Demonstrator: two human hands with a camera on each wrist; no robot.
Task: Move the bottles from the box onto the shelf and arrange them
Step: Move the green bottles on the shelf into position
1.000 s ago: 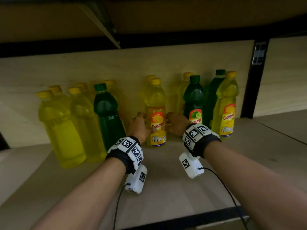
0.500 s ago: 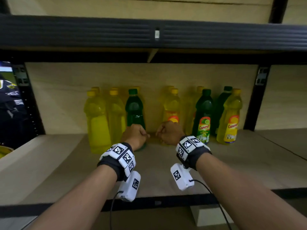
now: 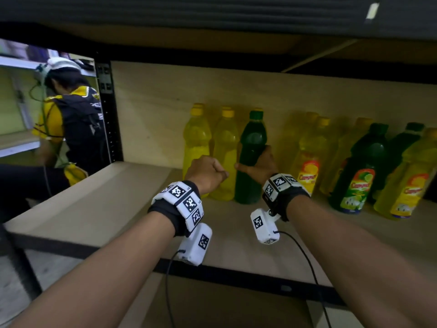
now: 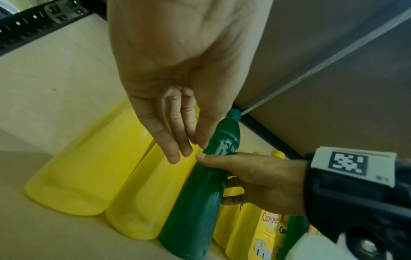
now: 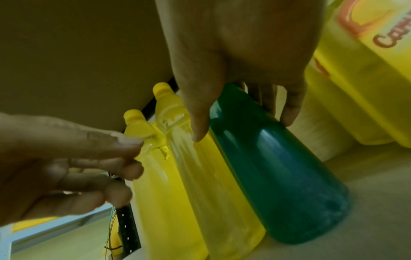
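Observation:
An unlabelled green bottle (image 3: 246,185) stands upright on the wooden shelf (image 3: 118,197), touching two plain yellow bottles (image 3: 196,143) on its left. My right hand (image 3: 254,159) grips the green bottle at mid-height, with the thumb in front and the fingers round its far right side. The right wrist view shows that grip (image 5: 242,123) on the green bottle (image 5: 278,167). My left hand (image 3: 209,175) hovers in front of the nearer yellow bottle (image 3: 224,147) with its fingers loosely curled, holding nothing. In the left wrist view the left hand (image 4: 177,146) hangs just above the green bottle (image 4: 200,202).
Right of the green bottle, after a gap, stand several labelled yellow bottles (image 3: 307,162) and green bottles (image 3: 361,176). A black upright post (image 3: 106,110) bounds the shelf on the left. Beyond it a person in a white helmet (image 3: 68,114) bends over. Another shelf board (image 3: 212,10) hangs low overhead.
A second ago both hands were on a labelled yellow bottle in the middle. They let go and moved left. Now my right hand grips the green bottle and the view has swung left.

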